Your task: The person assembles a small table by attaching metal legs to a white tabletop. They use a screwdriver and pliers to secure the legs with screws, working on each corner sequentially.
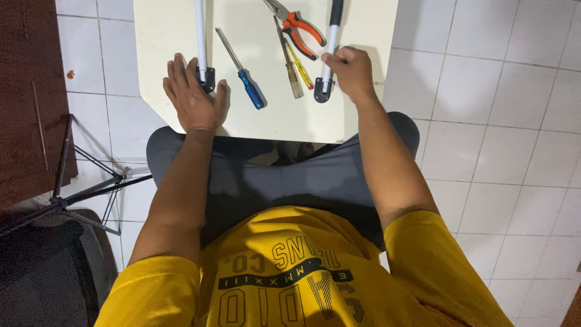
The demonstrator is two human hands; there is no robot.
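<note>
We look down on a small cream worktop [163, 36] set over our knees. Our left hand [193, 97] lies flat at its near left part, fingers [178, 66] spread apart and holding nothing, resting against the black end fitting of a white tube [200, 30] that runs away to the far edge. Our right hand [351, 72] sits at the near right, its fingers curled together and pinched on a second white tube [330, 51] just above that tube's black end bracket (how firm the pinch is we cannot tell).

Between the two tubes lie four tools. A blue-handled screwdriver [242, 69] lies nearest the left hand, slanting with its handle toward us. To its right rests a brown-handled screwdriver [289, 63], and just beside that a slim yellow-handled screwdriver [299, 66]. At the far side, orange-and-black pliers [299, 30] lie across the shafts of those two.

On the white tiled floor [514, 121] to the left stands a black tripod [78, 188].
</note>
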